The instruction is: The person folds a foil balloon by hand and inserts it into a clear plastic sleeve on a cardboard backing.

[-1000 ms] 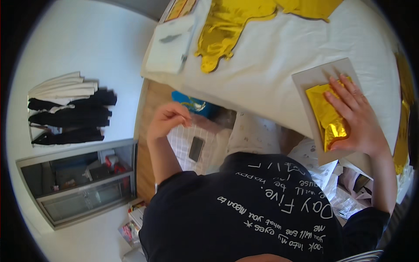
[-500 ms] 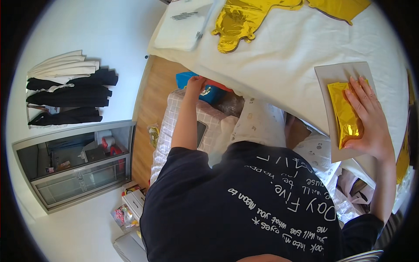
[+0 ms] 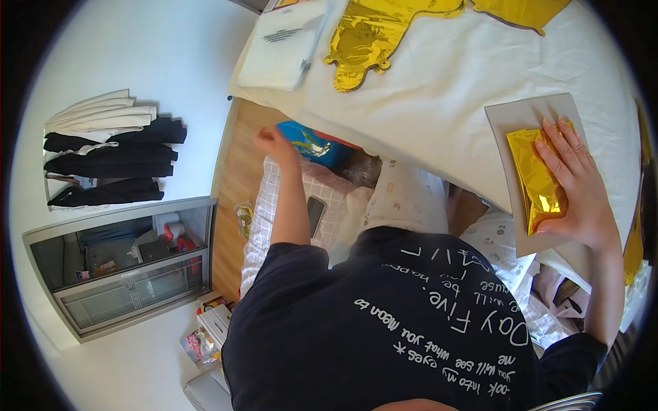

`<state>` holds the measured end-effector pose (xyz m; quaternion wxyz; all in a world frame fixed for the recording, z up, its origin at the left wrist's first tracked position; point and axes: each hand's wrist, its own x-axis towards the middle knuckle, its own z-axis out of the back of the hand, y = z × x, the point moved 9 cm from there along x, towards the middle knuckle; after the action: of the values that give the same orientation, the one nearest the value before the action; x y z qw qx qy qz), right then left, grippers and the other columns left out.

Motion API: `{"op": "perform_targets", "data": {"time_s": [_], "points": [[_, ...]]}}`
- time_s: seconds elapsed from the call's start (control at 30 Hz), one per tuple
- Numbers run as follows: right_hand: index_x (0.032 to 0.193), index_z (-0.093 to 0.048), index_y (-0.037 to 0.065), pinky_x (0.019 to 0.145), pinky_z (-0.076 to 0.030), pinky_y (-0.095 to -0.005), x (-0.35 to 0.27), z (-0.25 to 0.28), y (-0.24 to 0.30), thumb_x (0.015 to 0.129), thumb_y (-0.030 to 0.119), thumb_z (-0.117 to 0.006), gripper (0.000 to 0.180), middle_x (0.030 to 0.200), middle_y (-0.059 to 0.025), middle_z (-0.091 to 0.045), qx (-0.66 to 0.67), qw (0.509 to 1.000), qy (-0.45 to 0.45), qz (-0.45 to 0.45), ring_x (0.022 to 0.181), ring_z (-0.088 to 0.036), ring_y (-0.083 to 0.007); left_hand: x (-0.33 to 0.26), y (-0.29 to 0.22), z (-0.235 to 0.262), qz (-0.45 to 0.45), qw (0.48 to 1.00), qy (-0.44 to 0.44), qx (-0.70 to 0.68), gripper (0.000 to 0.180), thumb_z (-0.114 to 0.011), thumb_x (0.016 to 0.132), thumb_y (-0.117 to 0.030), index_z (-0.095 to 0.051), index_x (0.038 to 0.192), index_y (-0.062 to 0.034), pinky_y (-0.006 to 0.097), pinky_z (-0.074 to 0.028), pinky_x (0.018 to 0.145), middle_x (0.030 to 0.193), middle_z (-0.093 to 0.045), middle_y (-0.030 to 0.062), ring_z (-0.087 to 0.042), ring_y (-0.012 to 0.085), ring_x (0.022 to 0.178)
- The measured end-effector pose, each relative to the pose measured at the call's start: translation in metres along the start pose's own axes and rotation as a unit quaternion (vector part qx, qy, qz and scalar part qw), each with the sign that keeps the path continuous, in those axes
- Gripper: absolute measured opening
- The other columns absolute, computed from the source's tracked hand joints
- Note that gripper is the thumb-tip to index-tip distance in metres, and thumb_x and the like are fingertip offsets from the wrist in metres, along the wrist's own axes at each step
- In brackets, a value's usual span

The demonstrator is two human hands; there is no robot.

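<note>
My right hand lies flat, fingers stretched, over a folded gold foil balloon. The folded foil rests on a grey cardboard sheet at the right edge of the white-covered surface. My left hand is raised beside a blue bag that has a red edge, just off the near left side of that surface. Its fingers are blurred and partly turned away, and no object shows in them. Flat gold foil balloons lie spread at the far side.
A clear plastic packet sits on the far left of the white cloth. Below it, a checked cloth carries a dark phone. Clothes hang at the left wall above a glass-fronted cabinet.
My left hand has moved left, away from the blue bag, uncovering more of it. My right hand stays on the folded foil. The view has shifted slightly.
</note>
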<state>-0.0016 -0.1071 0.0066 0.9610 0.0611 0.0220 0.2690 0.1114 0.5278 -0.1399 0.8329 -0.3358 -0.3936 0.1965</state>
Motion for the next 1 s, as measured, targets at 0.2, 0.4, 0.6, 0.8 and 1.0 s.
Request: {"op": "perform_targets", "data": {"time_s": [0.2, 0.4, 0.6, 0.8, 1.0], "points": [[0.156, -0.049, 0.015, 0.130, -0.017, -0.0532, -0.006, -0.001, -0.001, 0.065, 0.093, -0.060, 0.121, 0.167, -0.0128, -0.037, 0.000, 1.000, -0.001, -0.001, 0.158, -0.026, -0.0383, 0.049, -0.203, 0.050, -0.206, 0.979, -0.007, -0.007, 0.043, -0.069, 0.100, -0.022, -0.060, 0.136, -0.0013, 0.038, -0.042, 0.106, 0.130, -0.056, 0.0160, -0.053, 0.0266, 0.119], [0.156, -0.049, 0.015, 0.130, -0.008, -0.0574, -0.005, 0.003, 0.002, 0.067, 0.091, -0.062, 0.118, 0.167, -0.0129, -0.037, -0.014, 1.000, -0.006, 0.002, 0.158, -0.026, -0.0378, 0.115, -0.206, -0.053, -0.249, 0.927, 0.181, 0.215, 0.071, -0.077, 0.091, -0.047, -0.061, 0.145, -0.0054, 0.039, -0.045, 0.108, 0.148, -0.060, 0.0169, -0.058, 0.0278, 0.135], [0.157, -0.048, 0.015, 0.130, -0.004, -0.0581, -0.003, 0.001, -0.001, 0.067, 0.091, -0.062, 0.118, 0.167, -0.0142, -0.036, 0.005, 1.000, -0.004, 0.003, 0.158, -0.024, -0.0389, 0.122, -0.153, -0.097, -0.076, 0.925, 0.366, 0.068, 0.069, -0.076, 0.089, -0.057, -0.070, 0.135, -0.0058, 0.031, -0.048, 0.102, 0.132, -0.072, 0.0098, -0.068, 0.0204, 0.114], [0.157, -0.048, 0.017, 0.130, -0.004, -0.0576, -0.005, 0.003, 0.000, 0.069, 0.090, -0.063, 0.115, 0.168, -0.0133, -0.036, 0.015, 1.000, -0.004, -0.002, 0.158, -0.024, -0.0385, 0.117, -0.170, -0.091, -0.113, 0.926, 0.292, 0.210, 0.059, -0.064, 0.090, -0.065, -0.076, 0.128, -0.0212, 0.036, -0.046, 0.102, 0.146, -0.065, 0.0038, -0.064, 0.0279, 0.128], [0.157, -0.048, 0.019, 0.130, -0.005, -0.0580, -0.004, 0.009, 0.004, 0.070, 0.084, -0.068, 0.111, 0.168, -0.0110, -0.037, 0.034, 0.999, -0.017, 0.011, 0.158, -0.026, -0.0373, 0.124, -0.156, -0.079, -0.008, 0.939, 0.316, 0.134, 0.054, -0.060, 0.093, -0.064, -0.079, 0.123, -0.0231, 0.035, -0.047, 0.100, 0.129, -0.075, 0.0034, -0.069, 0.0282, 0.119]]}}
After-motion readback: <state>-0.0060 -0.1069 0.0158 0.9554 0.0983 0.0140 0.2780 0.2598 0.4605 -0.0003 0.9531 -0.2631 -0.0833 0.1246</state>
